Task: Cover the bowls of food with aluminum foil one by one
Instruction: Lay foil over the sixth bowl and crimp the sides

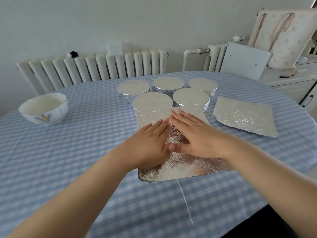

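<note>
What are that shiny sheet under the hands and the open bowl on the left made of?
The sheet looks like aluminum foil: silvery, mirror-bright, finely crinkled. The open bowl seems glazed ceramic or porcelain: glossy white, with a thin dark rim line and a painted leaf motif.

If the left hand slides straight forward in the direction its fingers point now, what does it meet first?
The left hand lies flat on the foil sheet, fingers aimed up and right. Almost at once they would meet the right hand, whose fingers lie just ahead. Past that stands a foil-covered bowl, though depth is uncertain.
</note>
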A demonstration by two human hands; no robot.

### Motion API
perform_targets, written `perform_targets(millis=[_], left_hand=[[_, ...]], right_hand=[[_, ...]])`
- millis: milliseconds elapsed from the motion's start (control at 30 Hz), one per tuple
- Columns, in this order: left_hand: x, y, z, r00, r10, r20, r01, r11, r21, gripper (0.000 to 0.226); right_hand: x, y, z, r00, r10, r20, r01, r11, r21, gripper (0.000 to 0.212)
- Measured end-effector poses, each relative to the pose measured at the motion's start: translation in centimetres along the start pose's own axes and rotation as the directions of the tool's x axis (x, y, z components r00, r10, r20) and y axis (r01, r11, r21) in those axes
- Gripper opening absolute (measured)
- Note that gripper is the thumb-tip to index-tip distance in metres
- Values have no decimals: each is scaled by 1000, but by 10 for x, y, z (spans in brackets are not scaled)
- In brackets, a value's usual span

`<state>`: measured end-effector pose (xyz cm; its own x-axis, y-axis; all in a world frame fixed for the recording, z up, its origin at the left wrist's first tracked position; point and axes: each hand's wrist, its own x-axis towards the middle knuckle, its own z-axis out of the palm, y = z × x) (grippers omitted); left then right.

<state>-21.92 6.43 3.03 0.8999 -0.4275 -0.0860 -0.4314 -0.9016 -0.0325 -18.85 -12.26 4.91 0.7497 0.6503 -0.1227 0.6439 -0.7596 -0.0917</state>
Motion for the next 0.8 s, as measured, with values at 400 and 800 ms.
perform_targets(millis=[400,800], left_hand=[[7,3,1,1000,-7,-4,7,994,-113,73],[3,-8,-4,992,95,86,-79,981,-179,124]], right_hand=[[6,1,7,996,1,85,-3,1000,25,127],[-8,4,-1,979,-67,195,72,997,-15,135]])
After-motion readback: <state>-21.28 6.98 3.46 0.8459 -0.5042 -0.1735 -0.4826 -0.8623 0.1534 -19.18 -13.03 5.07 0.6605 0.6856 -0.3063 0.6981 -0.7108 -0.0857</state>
